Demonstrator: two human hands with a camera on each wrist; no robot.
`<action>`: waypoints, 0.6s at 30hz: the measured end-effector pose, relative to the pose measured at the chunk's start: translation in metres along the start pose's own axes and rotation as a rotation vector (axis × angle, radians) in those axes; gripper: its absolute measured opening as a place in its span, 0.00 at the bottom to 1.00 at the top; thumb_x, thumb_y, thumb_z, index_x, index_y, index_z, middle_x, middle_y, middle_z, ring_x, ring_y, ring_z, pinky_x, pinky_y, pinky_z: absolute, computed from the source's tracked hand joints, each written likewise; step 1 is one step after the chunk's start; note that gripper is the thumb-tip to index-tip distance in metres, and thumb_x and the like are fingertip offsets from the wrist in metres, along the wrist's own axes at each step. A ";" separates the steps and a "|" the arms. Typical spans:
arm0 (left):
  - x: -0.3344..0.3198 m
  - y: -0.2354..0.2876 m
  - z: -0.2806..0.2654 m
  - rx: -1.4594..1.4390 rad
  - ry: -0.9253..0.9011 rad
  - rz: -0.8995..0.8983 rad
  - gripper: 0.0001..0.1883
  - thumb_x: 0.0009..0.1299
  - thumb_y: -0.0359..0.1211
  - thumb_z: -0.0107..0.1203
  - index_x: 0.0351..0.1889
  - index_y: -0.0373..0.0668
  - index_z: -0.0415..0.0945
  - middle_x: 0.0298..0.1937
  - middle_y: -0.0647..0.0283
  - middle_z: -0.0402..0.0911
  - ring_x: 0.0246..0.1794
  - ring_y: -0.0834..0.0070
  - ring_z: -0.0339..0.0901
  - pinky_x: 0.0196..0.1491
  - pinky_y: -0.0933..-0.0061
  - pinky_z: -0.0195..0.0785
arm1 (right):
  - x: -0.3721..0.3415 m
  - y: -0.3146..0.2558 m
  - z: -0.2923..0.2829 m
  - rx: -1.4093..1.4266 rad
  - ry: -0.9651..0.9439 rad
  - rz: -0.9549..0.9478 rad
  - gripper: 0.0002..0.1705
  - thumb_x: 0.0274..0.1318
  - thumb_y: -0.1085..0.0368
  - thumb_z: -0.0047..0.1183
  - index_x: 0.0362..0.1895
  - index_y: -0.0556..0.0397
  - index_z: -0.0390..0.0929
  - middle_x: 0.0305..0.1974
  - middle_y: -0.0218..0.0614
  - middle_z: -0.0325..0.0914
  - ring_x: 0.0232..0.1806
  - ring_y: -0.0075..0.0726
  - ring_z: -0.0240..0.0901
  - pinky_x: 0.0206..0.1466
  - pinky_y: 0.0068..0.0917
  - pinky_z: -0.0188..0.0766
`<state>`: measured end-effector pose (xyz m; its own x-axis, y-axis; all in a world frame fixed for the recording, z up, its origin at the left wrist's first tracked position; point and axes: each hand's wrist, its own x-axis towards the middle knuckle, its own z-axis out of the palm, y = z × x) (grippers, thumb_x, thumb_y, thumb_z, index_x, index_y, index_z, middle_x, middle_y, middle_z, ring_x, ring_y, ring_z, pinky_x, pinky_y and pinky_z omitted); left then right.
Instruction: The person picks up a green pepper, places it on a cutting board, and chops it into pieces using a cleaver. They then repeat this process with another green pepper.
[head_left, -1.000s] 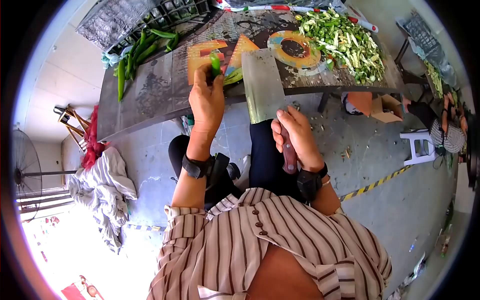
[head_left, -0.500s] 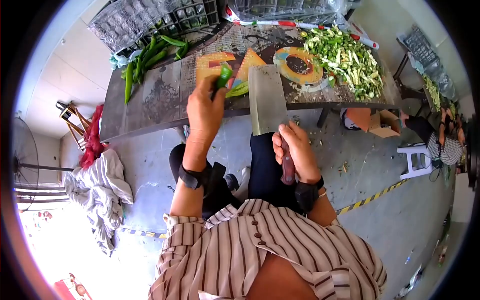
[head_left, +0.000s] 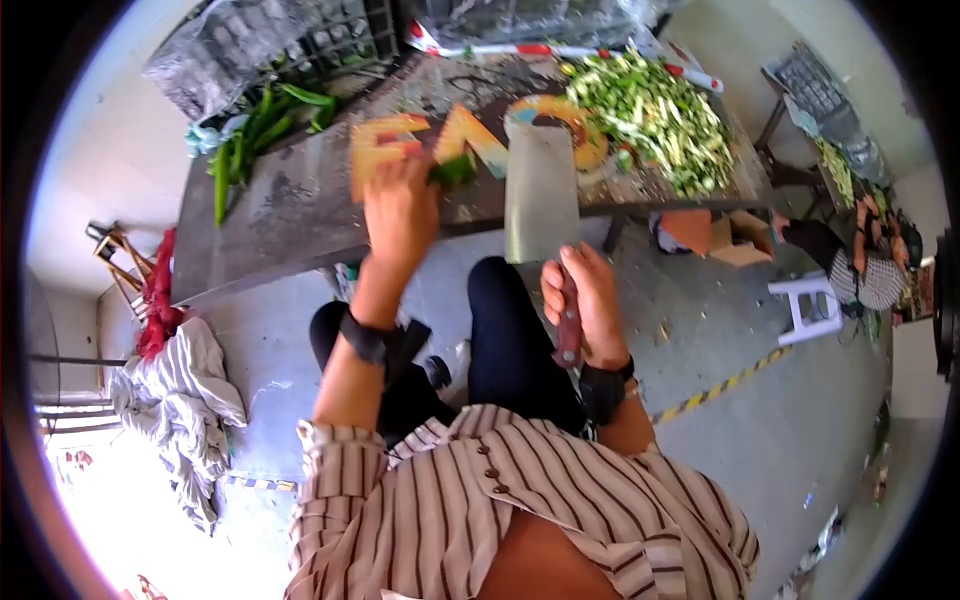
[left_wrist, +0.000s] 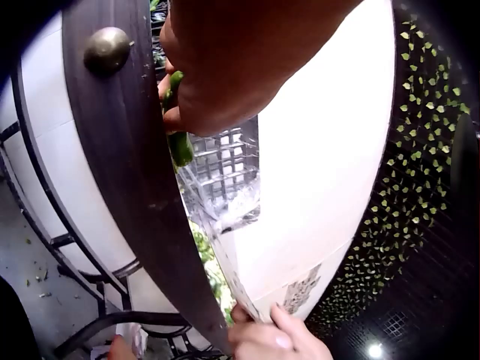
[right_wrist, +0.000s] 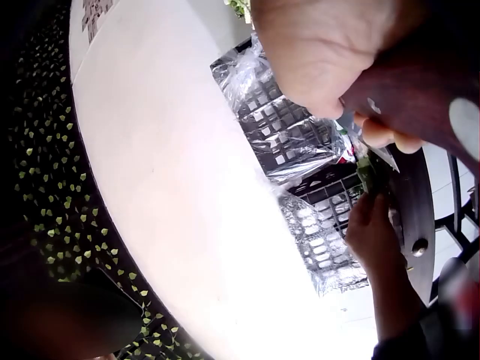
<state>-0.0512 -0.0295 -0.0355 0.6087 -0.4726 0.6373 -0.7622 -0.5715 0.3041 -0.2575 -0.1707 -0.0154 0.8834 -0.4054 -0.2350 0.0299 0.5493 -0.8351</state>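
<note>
My left hand (head_left: 400, 210) is low over the table's front edge, its fingers holding a green pepper (head_left: 455, 170) that points toward the knife. The left wrist view shows the same pepper (left_wrist: 181, 148) under the fingertips, close to the tabletop. To the right, my right hand (head_left: 590, 300) grips the dark red-brown handle (head_left: 568, 330) of a cleaver, thumb near the blade's base. Its broad blade (head_left: 541, 190) points away from me and overlaps the table edge in the head view. In the right wrist view, the left hand (right_wrist: 373, 236) appears beyond the cleaver's handle (right_wrist: 420, 97).
Chopped green peppers (head_left: 660, 125) form a heap on the table's right. Whole peppers (head_left: 245, 150) lie at the left, beside a plastic-covered black crate (head_left: 350, 45). A white stool (head_left: 808, 305), an open carton (head_left: 740, 238) and another person (head_left: 865, 275) are at the right.
My left hand has turned the pepper from upright to lying toward the blade and lowered it at the table. The cleaver stays in my right hand. The head view has shifted slightly.
</note>
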 end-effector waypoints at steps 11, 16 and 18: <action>0.021 0.000 -0.023 -0.151 0.026 0.047 0.14 0.59 0.27 0.58 0.45 0.43 0.80 0.40 0.61 0.79 0.42 0.60 0.73 0.48 0.64 0.65 | 0.001 0.000 -0.004 -0.019 0.041 0.022 0.12 0.67 0.56 0.44 0.33 0.47 0.62 0.25 0.27 0.64 0.18 0.18 0.61 0.18 0.18 0.62; -0.014 0.003 -0.045 -0.095 -0.041 -0.053 0.15 0.60 0.27 0.58 0.46 0.44 0.80 0.40 0.63 0.78 0.41 0.61 0.72 0.47 0.64 0.64 | 0.005 0.006 -0.009 0.030 0.023 0.049 0.12 0.67 0.55 0.44 0.33 0.46 0.62 0.26 0.27 0.64 0.19 0.18 0.60 0.18 0.19 0.61; -0.020 0.003 -0.051 -0.094 -0.064 -0.105 0.14 0.61 0.27 0.57 0.47 0.43 0.80 0.40 0.63 0.78 0.41 0.61 0.72 0.47 0.64 0.64 | 0.008 0.008 -0.009 0.030 0.006 0.057 0.12 0.67 0.55 0.44 0.34 0.46 0.62 0.26 0.27 0.64 0.19 0.18 0.60 0.19 0.19 0.61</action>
<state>-0.0768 0.0129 -0.0116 0.6966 -0.4569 0.5531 -0.7091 -0.5558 0.4339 -0.2541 -0.1763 -0.0288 0.8812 -0.3770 -0.2852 -0.0068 0.5931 -0.8051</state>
